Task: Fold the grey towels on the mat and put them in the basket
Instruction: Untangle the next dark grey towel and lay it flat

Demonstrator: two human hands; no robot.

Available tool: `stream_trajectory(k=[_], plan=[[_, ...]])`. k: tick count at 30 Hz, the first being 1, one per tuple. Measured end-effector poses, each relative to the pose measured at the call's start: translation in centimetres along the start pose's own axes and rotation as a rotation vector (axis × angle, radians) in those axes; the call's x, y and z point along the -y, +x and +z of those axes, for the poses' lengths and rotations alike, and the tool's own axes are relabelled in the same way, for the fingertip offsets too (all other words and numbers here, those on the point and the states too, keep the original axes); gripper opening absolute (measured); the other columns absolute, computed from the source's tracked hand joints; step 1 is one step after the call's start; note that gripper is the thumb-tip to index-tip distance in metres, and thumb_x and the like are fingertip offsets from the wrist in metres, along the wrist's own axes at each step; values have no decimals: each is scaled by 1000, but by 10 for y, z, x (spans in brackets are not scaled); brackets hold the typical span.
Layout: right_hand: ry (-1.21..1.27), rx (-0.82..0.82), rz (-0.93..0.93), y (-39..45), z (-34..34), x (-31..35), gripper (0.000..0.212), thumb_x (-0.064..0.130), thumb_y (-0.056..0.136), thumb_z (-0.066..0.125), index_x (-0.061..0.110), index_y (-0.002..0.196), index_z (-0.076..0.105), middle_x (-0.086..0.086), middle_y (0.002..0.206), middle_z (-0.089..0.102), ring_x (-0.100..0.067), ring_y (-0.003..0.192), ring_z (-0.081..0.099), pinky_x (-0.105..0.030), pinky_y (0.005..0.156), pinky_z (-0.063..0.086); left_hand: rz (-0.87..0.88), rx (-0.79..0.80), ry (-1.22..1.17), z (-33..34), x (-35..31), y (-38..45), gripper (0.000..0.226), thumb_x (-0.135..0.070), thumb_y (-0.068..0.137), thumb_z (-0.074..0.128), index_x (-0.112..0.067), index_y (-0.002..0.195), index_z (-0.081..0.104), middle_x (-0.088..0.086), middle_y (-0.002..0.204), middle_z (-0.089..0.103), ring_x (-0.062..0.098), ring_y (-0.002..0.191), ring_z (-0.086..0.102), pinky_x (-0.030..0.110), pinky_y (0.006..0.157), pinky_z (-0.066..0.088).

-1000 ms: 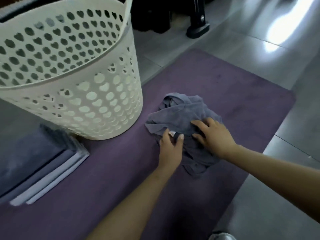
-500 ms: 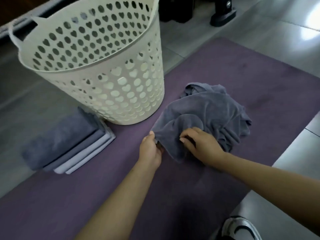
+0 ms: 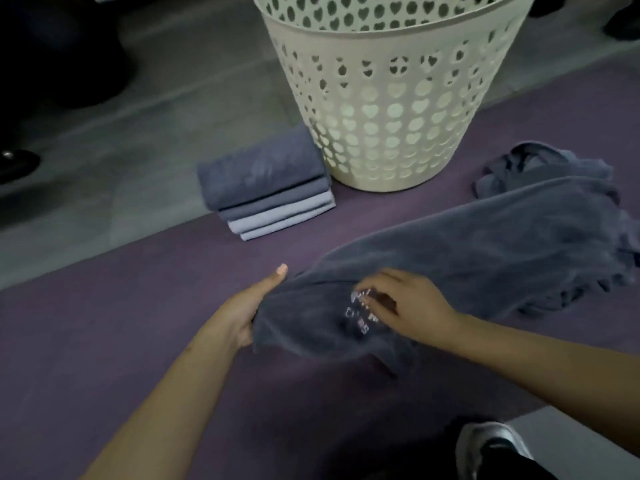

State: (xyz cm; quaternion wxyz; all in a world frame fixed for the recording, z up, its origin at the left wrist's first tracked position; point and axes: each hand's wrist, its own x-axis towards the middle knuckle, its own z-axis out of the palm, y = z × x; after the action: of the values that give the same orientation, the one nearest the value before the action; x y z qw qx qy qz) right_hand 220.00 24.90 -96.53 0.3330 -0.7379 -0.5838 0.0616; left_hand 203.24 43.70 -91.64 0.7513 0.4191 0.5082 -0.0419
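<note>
Two hands (image 3: 311, 306) on one grey towel (image 3: 467, 258), drawn out of its crumple.

Half a second ago bunched in a heap on the purple mat (image 3: 104, 341); now stretched into a long band, so unfolding is under way and flattening for the first fold looks next. Left hand (image 3: 249, 306) grips the near-left corner, thumb extended along the edge; right hand (image 3: 412, 306) just beside it, fingertips pinching the cloth at a printed label (image 3: 360, 313), though blur hides the exact hold. Long axis runs from the near-left end at the hands up to the far right, where the rest lies rumpled near the white perforated basket (image 3: 391, 126). Stack of folded towels (image 3: 270, 188) sits left of the basket, touching its base, not yet inside.
</note>
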Motion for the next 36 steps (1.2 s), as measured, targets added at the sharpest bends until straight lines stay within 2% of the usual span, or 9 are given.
stream_trajectory(k=[4,8,12,15,20,25,28,30,36], plan=[[-74,78,30,14,29,-8,45,43,91,44,18,126,57,-2,118,58,-22,102,56,-37,87,48,69,-5,202,-33,24,-20,27,-37,69,78,-16,85,75,1,85,75,9,76,71,19,64,54],[-85,434,81,35,53,-4,61,60,93,16,33,144,33,8,144,43,-17,136,31,-34,113,12,235,-27,231,-65,50,-24,28,-47,80,70,-19,82,69,-7,82,68,11,77,60,26,74,44],[-25,750,276,57,53,1,67,67,88,20,15,86,63,1,88,65,-18,87,58,-34,94,42,383,-233,55,-86,61,-20,28,-27,103,37,-11,93,57,5,86,63,21,77,56,35,72,44],[31,787,351,64,44,-6,75,77,73,29,7,73,57,1,70,57,-14,70,54,-27,69,42,326,-428,-109,-110,60,-15,25,-31,103,39,-13,102,56,2,90,63,16,79,59,32,66,48],[-68,896,355,73,37,-15,46,55,90,46,14,69,51,2,69,52,-18,71,52,-29,66,38,303,-726,169,-142,63,-12,30,-35,100,43,-19,75,49,4,76,49,21,64,43,27,50,34],[-2,600,178,74,57,33,34,44,95,45,14,84,58,0,79,61,-19,80,57,-32,72,43,231,-402,689,-117,72,-12,28,-45,91,57,-25,110,63,0,122,56,14,108,52,33,93,41],[97,603,47,69,62,66,30,41,96,46,20,108,63,3,102,67,-15,93,61,-33,83,47,375,-98,865,-93,71,-13,90,-46,77,74,-45,148,18,-18,157,10,1,141,12,26,111,20],[182,592,-9,66,61,77,31,38,95,48,22,118,62,4,110,66,-12,97,60,-29,86,46,450,36,866,-74,65,-15,95,-45,73,77,-47,147,18,-24,155,9,-4,139,12,22,109,23],[218,685,140,55,48,50,41,58,85,43,19,94,55,6,82,61,-8,72,56,-26,69,44,407,27,634,-66,56,-11,20,-42,87,61,-26,98,68,-7,95,73,7,93,67,30,88,52]])
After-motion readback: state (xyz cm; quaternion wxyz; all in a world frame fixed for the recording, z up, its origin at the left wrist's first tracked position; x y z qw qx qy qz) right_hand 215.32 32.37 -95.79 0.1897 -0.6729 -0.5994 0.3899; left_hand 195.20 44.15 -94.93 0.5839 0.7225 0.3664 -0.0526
